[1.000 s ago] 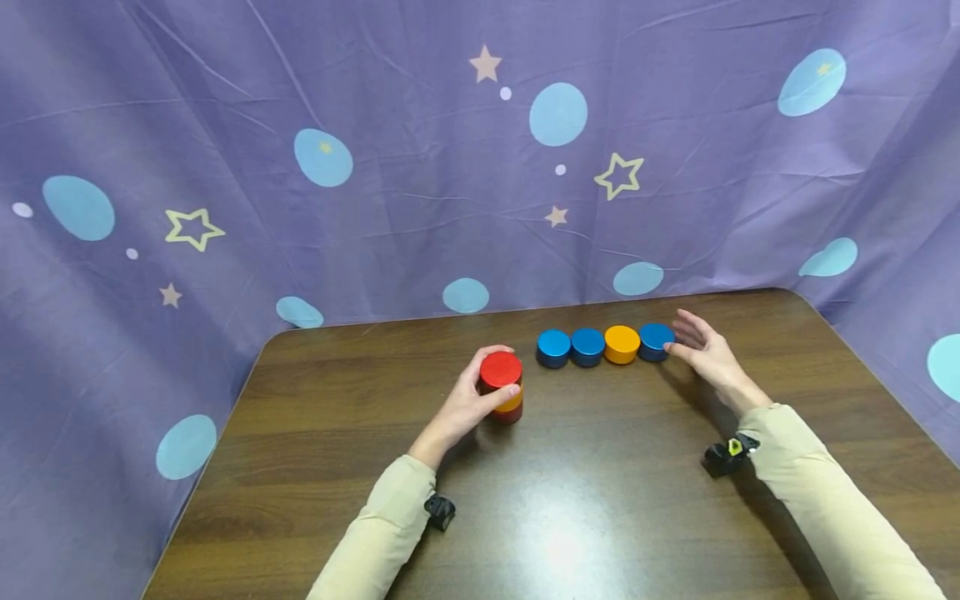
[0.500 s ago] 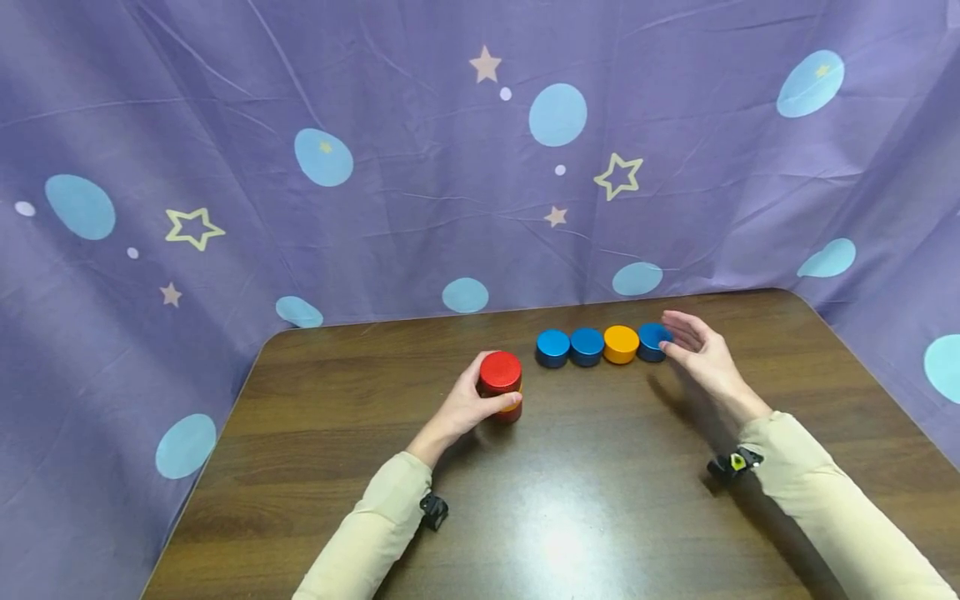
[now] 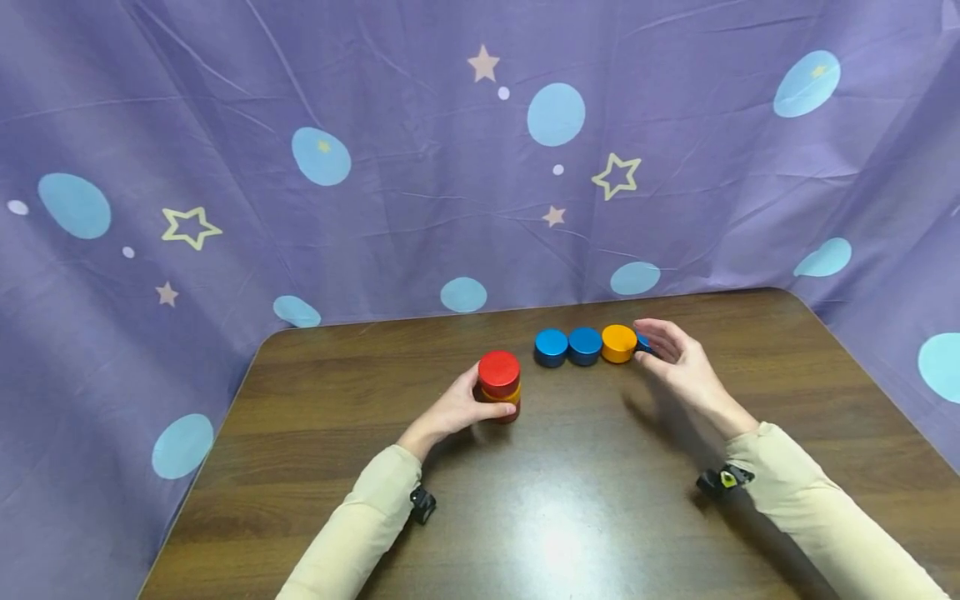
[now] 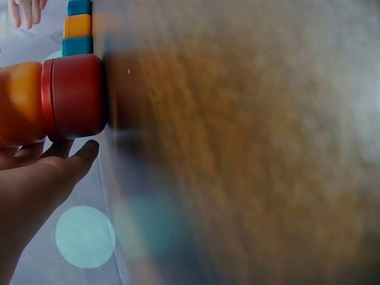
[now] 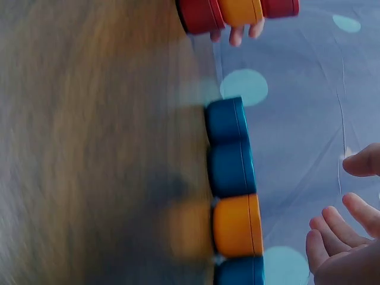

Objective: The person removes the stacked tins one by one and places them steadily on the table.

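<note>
My left hand (image 3: 452, 408) grips a stack of small round lidded tins, thumb across the near side and fingers round the back. A red tin (image 3: 498, 371) tops the stack, an orange tin (image 4: 22, 101) sits in the middle, and another red tin (image 4: 77, 95) stands at the bottom. The right hand (image 3: 686, 367) hovers, fingers spread and slightly bent, over the right end of a row of tins. It partly hides the last blue tin (image 5: 238, 272) in the head view. In the right wrist view, a gap shows between those fingers and the row.
Left of that blue tin, the row continues with an orange tin (image 3: 618, 344) and two blue tins, one (image 3: 585, 346) beside the other (image 3: 551, 347). All stand on a brown wooden table (image 3: 337, 383). Behind its far edge hangs a purple curtain (image 3: 390, 167) with stars and dots.
The right hand has moved left, from beside the last blue tin to over it. My left thumb has slid lower on the stack. The tins have stayed in place.
</note>
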`<state>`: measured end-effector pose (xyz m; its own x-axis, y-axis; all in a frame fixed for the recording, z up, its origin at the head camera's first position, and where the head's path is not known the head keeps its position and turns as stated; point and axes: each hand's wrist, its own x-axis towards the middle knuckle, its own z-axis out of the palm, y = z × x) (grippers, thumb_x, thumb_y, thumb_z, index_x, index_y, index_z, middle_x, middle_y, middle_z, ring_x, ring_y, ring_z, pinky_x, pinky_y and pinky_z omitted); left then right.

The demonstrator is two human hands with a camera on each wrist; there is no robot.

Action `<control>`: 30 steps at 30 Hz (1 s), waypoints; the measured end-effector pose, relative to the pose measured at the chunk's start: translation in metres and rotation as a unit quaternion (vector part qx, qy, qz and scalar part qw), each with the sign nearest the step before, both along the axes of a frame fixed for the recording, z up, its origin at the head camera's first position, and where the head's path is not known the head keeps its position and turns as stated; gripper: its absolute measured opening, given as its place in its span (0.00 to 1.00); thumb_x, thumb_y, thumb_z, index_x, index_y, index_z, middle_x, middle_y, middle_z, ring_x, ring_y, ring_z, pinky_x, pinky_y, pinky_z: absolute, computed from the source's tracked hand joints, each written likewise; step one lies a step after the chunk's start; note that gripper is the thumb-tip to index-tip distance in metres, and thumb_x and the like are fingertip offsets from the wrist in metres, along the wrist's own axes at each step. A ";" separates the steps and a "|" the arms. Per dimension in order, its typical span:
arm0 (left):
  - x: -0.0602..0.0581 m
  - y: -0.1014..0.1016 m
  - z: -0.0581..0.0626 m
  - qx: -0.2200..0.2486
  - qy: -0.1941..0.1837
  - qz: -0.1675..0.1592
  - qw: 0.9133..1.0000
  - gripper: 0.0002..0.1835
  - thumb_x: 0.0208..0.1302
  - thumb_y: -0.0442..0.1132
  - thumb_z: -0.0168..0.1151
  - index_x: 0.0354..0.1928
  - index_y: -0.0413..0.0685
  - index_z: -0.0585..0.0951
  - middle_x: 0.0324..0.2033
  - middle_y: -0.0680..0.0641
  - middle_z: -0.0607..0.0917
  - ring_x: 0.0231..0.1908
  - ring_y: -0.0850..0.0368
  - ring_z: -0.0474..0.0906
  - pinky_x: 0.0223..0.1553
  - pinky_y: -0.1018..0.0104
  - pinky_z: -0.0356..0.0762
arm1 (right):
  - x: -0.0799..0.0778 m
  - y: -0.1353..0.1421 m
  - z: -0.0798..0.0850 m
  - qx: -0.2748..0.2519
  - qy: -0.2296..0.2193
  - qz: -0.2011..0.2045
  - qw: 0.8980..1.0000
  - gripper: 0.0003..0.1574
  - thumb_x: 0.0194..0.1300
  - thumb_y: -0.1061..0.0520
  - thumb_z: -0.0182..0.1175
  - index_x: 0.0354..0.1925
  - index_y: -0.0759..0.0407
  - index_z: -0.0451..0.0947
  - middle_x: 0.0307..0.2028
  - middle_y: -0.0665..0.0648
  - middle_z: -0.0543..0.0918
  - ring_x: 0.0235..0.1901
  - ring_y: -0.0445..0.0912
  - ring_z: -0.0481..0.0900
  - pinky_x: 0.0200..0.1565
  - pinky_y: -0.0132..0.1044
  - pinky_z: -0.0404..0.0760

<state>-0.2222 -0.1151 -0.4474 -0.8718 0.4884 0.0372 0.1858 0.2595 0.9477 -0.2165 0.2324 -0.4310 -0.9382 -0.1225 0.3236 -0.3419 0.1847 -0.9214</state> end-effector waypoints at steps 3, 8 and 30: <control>0.000 0.000 0.000 -0.008 -0.008 0.001 1.000 0.34 0.55 0.33 0.71 0.63 0.38 0.68 0.52 0.41 0.78 0.53 0.47 0.73 0.58 0.51 0.67 | 0.004 -0.008 -0.002 0.008 0.011 0.016 1.000 0.27 0.61 0.73 0.60 0.59 0.74 0.68 0.57 0.67 0.74 0.58 0.47 0.72 0.59 0.31 0.67; -0.001 0.001 -0.001 -0.007 -0.014 0.008 1.000 0.33 0.56 0.34 0.70 0.63 0.38 0.68 0.52 0.41 0.78 0.53 0.48 0.73 0.57 0.52 0.68 | 0.011 -0.024 -0.005 0.048 0.037 0.043 0.997 0.28 0.59 0.74 0.62 0.58 0.75 0.69 0.56 0.73 0.74 0.55 0.40 0.74 0.57 0.30 0.69; 0.016 0.004 0.024 0.014 -0.074 0.022 0.997 0.30 0.59 0.33 0.67 0.62 0.34 0.70 0.54 0.41 0.78 0.56 0.47 0.71 0.61 0.49 0.63 | 0.019 -0.095 -0.005 0.034 0.008 0.129 0.991 0.31 0.58 0.73 0.64 0.60 0.68 0.70 0.57 0.65 0.76 0.59 0.63 0.70 0.61 0.50 0.66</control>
